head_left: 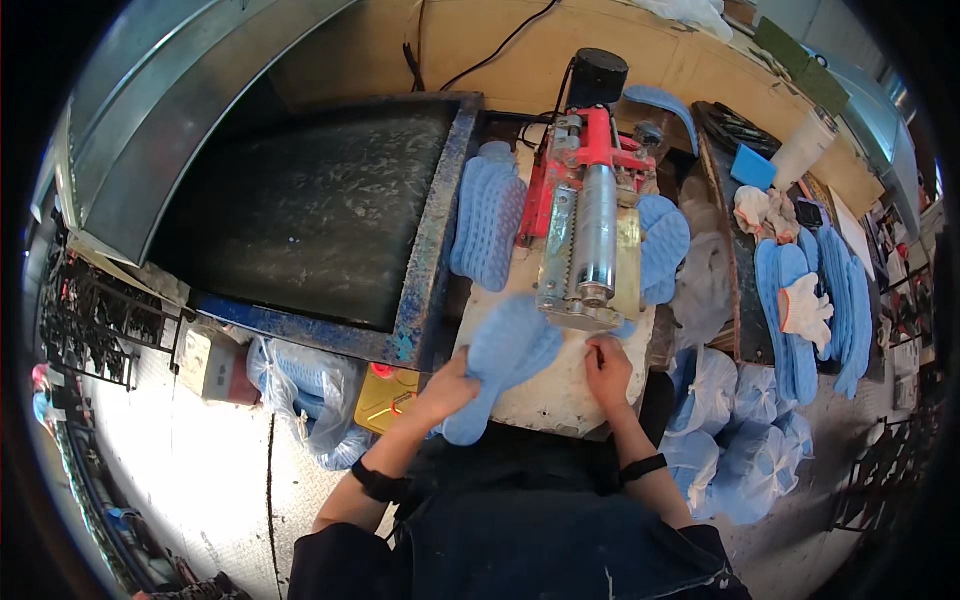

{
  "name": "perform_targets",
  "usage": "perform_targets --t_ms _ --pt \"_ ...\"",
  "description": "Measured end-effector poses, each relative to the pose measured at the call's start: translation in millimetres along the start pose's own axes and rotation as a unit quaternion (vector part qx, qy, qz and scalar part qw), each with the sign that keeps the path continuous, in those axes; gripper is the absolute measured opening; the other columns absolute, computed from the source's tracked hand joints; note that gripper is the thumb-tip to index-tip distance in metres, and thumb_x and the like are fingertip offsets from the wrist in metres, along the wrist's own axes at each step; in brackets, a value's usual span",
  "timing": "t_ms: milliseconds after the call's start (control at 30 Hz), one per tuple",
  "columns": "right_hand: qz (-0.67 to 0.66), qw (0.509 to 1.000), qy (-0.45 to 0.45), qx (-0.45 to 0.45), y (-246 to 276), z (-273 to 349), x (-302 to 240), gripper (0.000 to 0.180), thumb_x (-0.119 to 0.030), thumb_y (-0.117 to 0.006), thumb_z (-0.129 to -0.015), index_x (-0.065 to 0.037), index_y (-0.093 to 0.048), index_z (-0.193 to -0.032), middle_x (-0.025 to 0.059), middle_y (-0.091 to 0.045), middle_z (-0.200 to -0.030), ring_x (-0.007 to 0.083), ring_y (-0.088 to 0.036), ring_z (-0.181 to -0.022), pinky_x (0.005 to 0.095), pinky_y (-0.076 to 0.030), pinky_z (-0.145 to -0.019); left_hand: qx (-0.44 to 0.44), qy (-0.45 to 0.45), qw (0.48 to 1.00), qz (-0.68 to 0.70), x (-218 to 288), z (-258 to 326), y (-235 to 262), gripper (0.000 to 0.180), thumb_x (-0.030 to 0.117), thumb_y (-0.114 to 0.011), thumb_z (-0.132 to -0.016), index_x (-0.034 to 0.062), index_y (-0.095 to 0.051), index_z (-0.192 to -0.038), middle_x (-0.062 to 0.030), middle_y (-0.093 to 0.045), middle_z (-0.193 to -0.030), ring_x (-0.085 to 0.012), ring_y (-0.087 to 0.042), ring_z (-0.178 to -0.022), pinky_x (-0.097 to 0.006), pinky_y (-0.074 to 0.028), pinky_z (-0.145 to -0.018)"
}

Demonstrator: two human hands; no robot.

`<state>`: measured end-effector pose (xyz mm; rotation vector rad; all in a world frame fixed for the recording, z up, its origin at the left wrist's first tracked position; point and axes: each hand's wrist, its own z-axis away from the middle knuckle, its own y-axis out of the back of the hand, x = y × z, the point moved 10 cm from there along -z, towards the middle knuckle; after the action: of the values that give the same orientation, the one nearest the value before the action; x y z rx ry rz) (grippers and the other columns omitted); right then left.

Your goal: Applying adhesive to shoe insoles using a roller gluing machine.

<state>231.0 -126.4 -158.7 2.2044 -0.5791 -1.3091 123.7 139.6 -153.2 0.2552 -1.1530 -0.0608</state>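
Note:
My left hand (452,388) is closed on a blue insole (505,345), smeared by motion, held tilted over the left side of the pale work board (555,395). A rounded blue end sticks out below that hand. My right hand (608,374) is at the board's right side, just below the front of a red-framed machine (598,150) with a shiny metal roller (597,225). Its fingers are curled together; what they hold, if anything, is hidden. Left of the machine lies a stack of blue dimpled insoles (488,220). More blue insoles (662,245) lie to its right.
A dark conveyor belt (320,200) in a blue frame runs at the left. On the right-hand bench (740,290) are blue insoles (785,340) and a white glove (806,312). Clear bags of blue pieces (750,460) stand on the floor below. A yellow tray (378,400) is beneath the conveyor.

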Motion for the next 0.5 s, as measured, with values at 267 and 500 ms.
perform_targets --t_ms 267,500 --pt "-0.009 1.0 -0.011 0.012 3 2 9 0.009 -0.005 -0.062 -0.082 -0.007 -0.064 -0.091 0.0099 -0.061 -0.08 0.0265 -0.06 -0.064 0.0353 -0.047 -0.058 0.063 -0.155 0.896 -0.412 55 -20 -7 0.074 0.015 -0.064 -0.078 -0.0086 -0.028 -0.137 -0.0338 -0.048 -0.125 -0.0524 -0.055 -0.106 -0.049 -0.05 -0.086" --pt "-0.026 0.999 -0.032 0.007 3 3 8 0.011 -0.005 -0.062 -0.08 -0.007 -0.065 -0.09 0.0096 -0.061 -0.081 0.0259 -0.061 -0.064 0.0349 -0.049 -0.059 0.227 -0.037 0.962 -0.147 49 -125 9 0.103 0.019 -0.076 -0.073 -0.007 -0.007 -0.144 -0.042 -0.032 -0.133 -0.0532 -0.049 -0.114 -0.047 -0.046 -0.096"
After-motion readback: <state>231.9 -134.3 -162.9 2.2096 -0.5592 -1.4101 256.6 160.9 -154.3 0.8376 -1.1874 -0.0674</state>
